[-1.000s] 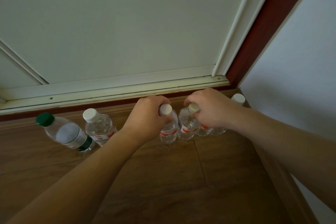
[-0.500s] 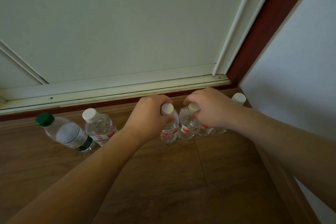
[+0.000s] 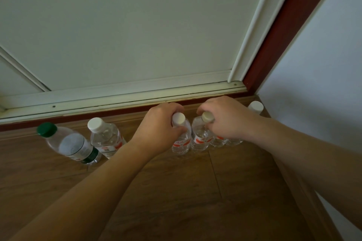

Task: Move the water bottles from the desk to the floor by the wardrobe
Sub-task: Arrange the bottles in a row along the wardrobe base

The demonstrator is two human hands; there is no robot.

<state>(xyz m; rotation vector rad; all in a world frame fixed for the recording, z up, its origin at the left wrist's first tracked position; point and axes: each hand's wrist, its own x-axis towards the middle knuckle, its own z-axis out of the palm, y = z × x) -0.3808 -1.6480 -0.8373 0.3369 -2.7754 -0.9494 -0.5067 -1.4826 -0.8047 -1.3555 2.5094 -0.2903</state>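
Several clear water bottles stand in a row on the wooden floor (image 3: 176,191) along the wardrobe's base. My left hand (image 3: 158,131) grips the neck of a white-capped bottle with a red label (image 3: 181,141). Just to its right, my right hand (image 3: 227,121) holds the neck of another red-label bottle (image 3: 200,137); more bottles sit partly hidden under that hand. A white cap (image 3: 255,106) shows in the corner. Further left stand a white-capped bottle (image 3: 105,139) and a green-capped bottle (image 3: 70,143), both untouched.
The pale wardrobe door (image 3: 137,25) with its white track and dark red frame (image 3: 284,31) rises behind the bottles. A white wall (image 3: 323,64) closes the right side. A wooden skirting runs along the floor's right edge.
Both hands and their bottles have shifted very slightly toward the wardrobe; grips are unchanged.
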